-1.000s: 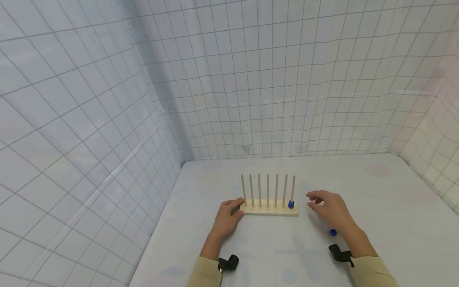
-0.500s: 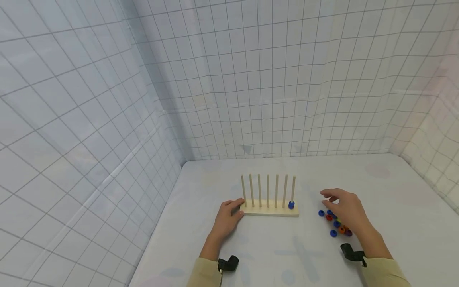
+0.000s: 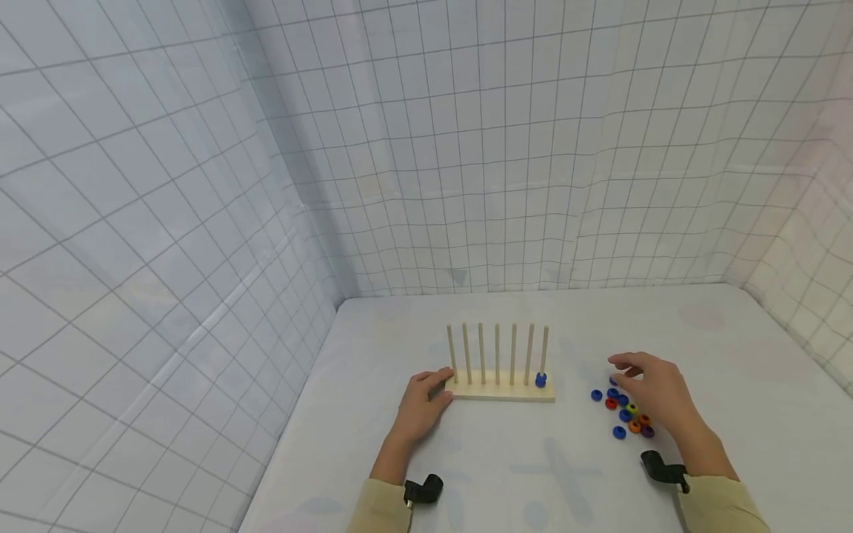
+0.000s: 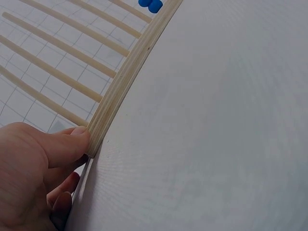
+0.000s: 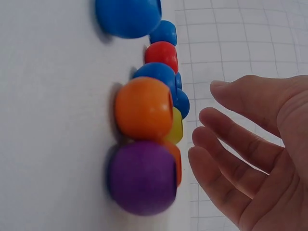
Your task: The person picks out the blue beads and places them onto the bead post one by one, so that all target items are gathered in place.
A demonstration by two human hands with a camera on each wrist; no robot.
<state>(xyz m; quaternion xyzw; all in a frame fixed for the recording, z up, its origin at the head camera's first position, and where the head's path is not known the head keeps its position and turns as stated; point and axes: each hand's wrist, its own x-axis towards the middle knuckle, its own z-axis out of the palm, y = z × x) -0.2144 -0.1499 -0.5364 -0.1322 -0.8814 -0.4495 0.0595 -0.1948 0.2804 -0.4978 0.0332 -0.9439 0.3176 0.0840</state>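
A pale wooden peg rack [image 3: 500, 394] with a row of upright dowels stands mid-table. Blue beads [image 3: 541, 380] sit at the foot of its rightmost dowel, also visible at the top of the left wrist view. My left hand [image 3: 420, 406] grips the rack's left end, the thumb [image 4: 72, 144] against the base in the left wrist view. Over a group of loose beads to the right is my right hand [image 3: 658, 391], thumb and fingers apart with nothing between them. Its wrist view shows a purple bead [image 5: 143, 178], an orange bead [image 5: 144, 108], a red bead [image 5: 162, 55] and several blue ones.
The white-covered table [image 3: 480, 459] has grid-patterned cloth walls [image 3: 493, 185] behind it and at both sides. One blue bead [image 3: 620, 432] lies toward the front, a little apart from the group. Black cameras are strapped to both wrists.
My right hand has moved right, away from the rack, to the loose beads, which have come into sight in the head view. My left hand has stayed on the rack.
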